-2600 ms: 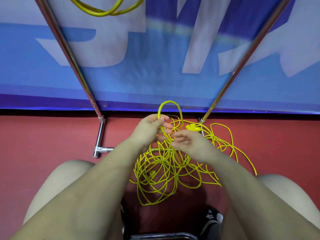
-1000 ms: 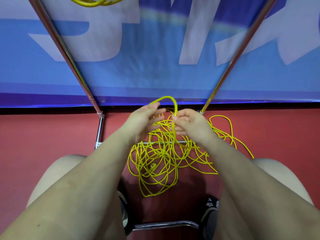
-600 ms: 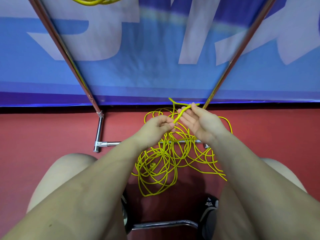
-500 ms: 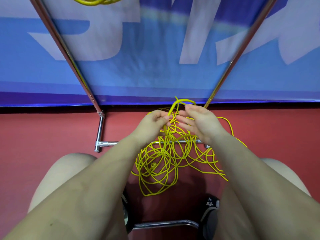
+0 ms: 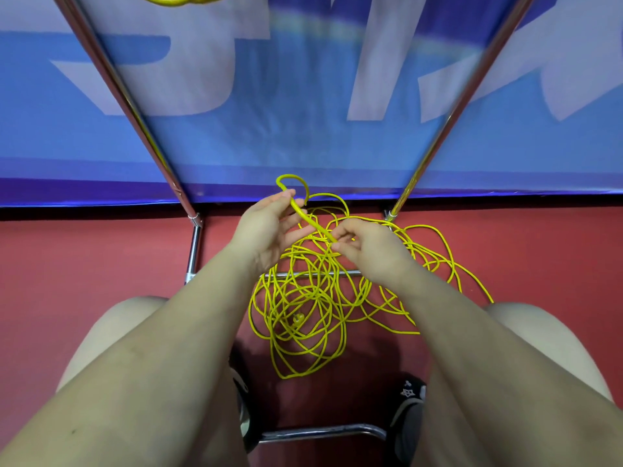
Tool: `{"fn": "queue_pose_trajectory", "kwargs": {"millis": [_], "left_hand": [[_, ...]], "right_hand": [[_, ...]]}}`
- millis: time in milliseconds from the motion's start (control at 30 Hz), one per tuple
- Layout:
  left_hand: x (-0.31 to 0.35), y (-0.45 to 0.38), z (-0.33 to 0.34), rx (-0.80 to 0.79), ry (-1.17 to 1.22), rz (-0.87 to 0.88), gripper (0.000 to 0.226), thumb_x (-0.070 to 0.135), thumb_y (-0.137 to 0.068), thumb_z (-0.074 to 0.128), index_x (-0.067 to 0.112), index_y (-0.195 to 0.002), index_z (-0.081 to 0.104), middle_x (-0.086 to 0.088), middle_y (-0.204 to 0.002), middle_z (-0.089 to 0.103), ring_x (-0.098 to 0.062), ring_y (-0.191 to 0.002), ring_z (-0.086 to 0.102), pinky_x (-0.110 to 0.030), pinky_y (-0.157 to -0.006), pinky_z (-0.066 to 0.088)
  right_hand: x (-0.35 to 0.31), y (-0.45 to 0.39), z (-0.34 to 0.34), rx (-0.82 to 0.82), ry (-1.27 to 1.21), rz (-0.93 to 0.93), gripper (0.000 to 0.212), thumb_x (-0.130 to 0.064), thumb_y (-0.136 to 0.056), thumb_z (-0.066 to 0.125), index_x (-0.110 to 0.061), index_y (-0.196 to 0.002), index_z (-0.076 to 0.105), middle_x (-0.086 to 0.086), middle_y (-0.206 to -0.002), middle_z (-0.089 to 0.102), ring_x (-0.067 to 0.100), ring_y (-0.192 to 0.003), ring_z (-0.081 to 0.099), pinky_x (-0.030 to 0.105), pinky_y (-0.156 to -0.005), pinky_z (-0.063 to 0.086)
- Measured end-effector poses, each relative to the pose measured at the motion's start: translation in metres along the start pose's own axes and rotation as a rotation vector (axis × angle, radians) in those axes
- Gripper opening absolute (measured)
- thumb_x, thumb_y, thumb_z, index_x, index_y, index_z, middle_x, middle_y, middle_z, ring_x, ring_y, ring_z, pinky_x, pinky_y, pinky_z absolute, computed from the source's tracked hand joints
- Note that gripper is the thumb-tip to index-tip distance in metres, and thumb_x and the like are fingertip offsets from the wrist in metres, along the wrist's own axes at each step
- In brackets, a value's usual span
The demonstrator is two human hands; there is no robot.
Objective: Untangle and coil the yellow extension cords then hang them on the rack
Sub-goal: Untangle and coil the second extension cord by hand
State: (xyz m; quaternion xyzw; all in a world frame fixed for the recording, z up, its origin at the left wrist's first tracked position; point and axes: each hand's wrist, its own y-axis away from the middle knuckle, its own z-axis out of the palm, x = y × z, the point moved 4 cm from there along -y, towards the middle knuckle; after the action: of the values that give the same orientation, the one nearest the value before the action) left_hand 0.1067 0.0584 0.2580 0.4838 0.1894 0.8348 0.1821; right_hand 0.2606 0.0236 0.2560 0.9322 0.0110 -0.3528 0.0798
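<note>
on the red floor (image 5: 84, 264) lies a tangled yellow cord (image 5: 303, 308). left hand (image 5: 266, 227) and right hand (image 5: 371, 247) each pinch one raised strand (image 5: 312, 224). pulling hard could tighten the knots.

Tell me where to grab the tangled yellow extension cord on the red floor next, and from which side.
Probably take the tangled yellow extension cord at the raised strand running between the left hand and right hand, coming from above. That stretch is lifted clear of the heap and ends in a free loop at the top, so nothing crosses it.
</note>
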Motion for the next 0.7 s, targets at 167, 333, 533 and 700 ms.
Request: {"fn": "queue_pose_trajectory", "kwargs": {"millis": [167, 333, 533, 700], "left_hand": [[-0.007, -0.002, 0.003, -0.101, -0.282, 0.027, 0.020, 0.025, -0.100, 0.041, 0.020, -0.114, 0.055, -0.002, -0.107, 0.065, -0.012, -0.092, 0.063, -0.025, -0.083, 0.049], [-0.033, 0.010, 0.016, -0.347, -0.561, -0.038, 0.030, 0.024, -0.101, 0.037, 0.007, -0.115, 0.058, -0.006, -0.100, 0.066, -0.013, -0.090, 0.062, -0.015, -0.077, 0.050], [-0.030, 0.012, 0.018, -0.358, -0.731, 0.023, 0.018, 0.016, -0.101, 0.040, 0.017, -0.090, 0.055, 0.002, -0.086, 0.063, 0.009, -0.064, 0.059, -0.005, -0.056, 0.042], [-0.026, 0.007, 0.012, -0.269, -0.714, 0.075, 0.022, 0.016, -0.102, 0.038, 0.018, -0.086, 0.054, 0.000, -0.084, 0.063, -0.010, -0.077, 0.060, -0.025, -0.066, 0.047]], "right_hand": [[-0.007, -0.001, -0.007, -0.056, -0.740, 0.209, 0.010, -0.016, -0.093, 0.055, -0.014, -0.102, 0.055, 0.002, -0.088, 0.064, 0.008, -0.060, 0.067, 0.024, -0.064, 0.055], [0.003, -0.004, -0.017, 0.056, -1.202, 0.384, 0.029, -0.018, -0.094, 0.053, -0.006, -0.119, 0.050, 0.003, -0.093, 0.062, 0.011, -0.065, 0.070, 0.020, -0.056, 0.055], [0.014, -0.006, -0.019, 0.184, -1.360, 0.490, 0.021, -0.016, -0.094, 0.053, -0.007, -0.113, 0.051, 0.006, -0.095, 0.060, 0.018, -0.075, 0.067, 0.023, -0.060, 0.057], [0.007, -0.006, -0.014, 0.054, -1.146, 0.409, 0.027, -0.019, -0.095, 0.052, -0.009, -0.120, 0.049, 0.006, -0.099, 0.063, 0.018, -0.085, 0.065, 0.029, -0.077, 0.054]]}}
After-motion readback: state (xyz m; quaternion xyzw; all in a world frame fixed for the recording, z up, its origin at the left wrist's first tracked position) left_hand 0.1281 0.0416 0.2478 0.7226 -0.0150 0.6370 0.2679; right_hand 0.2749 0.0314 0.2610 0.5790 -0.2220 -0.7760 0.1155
